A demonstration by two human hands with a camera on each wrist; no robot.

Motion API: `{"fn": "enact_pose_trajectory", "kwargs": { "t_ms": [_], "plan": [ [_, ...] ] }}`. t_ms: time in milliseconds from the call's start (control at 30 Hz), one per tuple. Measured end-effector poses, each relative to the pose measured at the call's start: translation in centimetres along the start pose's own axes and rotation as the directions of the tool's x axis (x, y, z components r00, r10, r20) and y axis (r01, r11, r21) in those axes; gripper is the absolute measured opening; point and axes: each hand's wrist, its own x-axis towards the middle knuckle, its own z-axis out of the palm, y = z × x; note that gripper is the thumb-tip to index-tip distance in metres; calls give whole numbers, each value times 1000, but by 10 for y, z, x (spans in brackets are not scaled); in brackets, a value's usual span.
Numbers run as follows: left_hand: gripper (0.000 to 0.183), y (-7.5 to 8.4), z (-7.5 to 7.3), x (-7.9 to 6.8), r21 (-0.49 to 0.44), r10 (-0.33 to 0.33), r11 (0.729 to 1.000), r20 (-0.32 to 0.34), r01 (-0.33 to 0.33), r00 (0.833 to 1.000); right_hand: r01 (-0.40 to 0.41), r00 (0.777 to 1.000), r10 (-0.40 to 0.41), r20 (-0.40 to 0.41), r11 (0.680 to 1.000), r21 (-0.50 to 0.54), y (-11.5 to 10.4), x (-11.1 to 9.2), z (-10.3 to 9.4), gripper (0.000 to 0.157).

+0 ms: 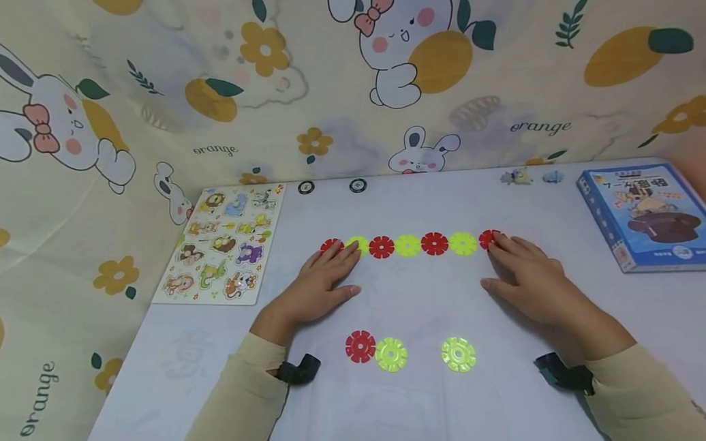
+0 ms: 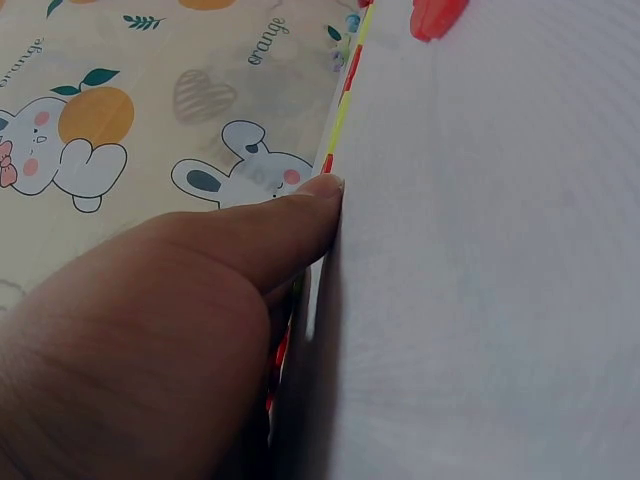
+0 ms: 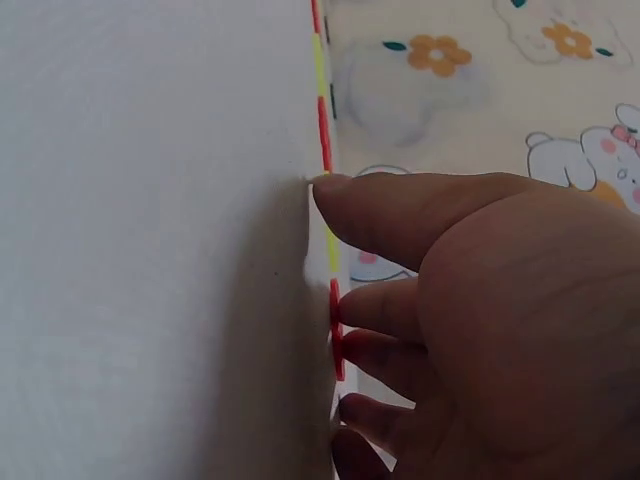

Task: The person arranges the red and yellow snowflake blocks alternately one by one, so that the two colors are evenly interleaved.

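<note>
We see both hands relaxed and grasping nothing: the left hand (image 1: 318,283) touches the two discs at the left end of the row of red and yellow-green discs (image 1: 435,243), while the right hand (image 1: 527,277) rests fingertips on the red one at the right end. The row lies flat across the desk (image 1: 406,422), colours alternating; we cannot tell whether its pieces interlock. If they don't, we think uneven inward pressure could buckle the line or push one rim over its neighbour, and a clinging fingertip could drag an end piece askew. Nearer the person lie a loose red disc (image 1: 360,346), a yellow-green disc (image 1: 391,354) beside it and a lone yellow-green disc (image 1: 458,354); a sleeve (image 1: 245,390) sweeping back might scatter them.
</note>
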Motion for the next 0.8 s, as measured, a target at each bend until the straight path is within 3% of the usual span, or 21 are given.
{"fn": "enact_pose_trajectory", "kwargs": {
  "t_ms": [400, 567, 667, 800],
  "plan": [
    [71, -1, 1, 1, 3, -8, 1000, 5, 8, 1000, 0, 1000, 0, 15, 1000, -6, -2, -1, 0, 82],
    [71, -1, 1, 1, 10, -14, 1000, 9, 14, 1000, 25, 998, -20, -58, 996, 89, -7, -2, -3, 78],
    [71, -1, 1, 1, 7, -15, 1000, 12, 15, 1000, 61, 994, -37, -101, 968, 244, -15, -2, -4, 71],
    [71, -1, 0, 1, 12, -16, 1000, 15, 16, 1000, 107, 994, -94, -52, 873, 476, -32, -6, 0, 63]
  ]
}}
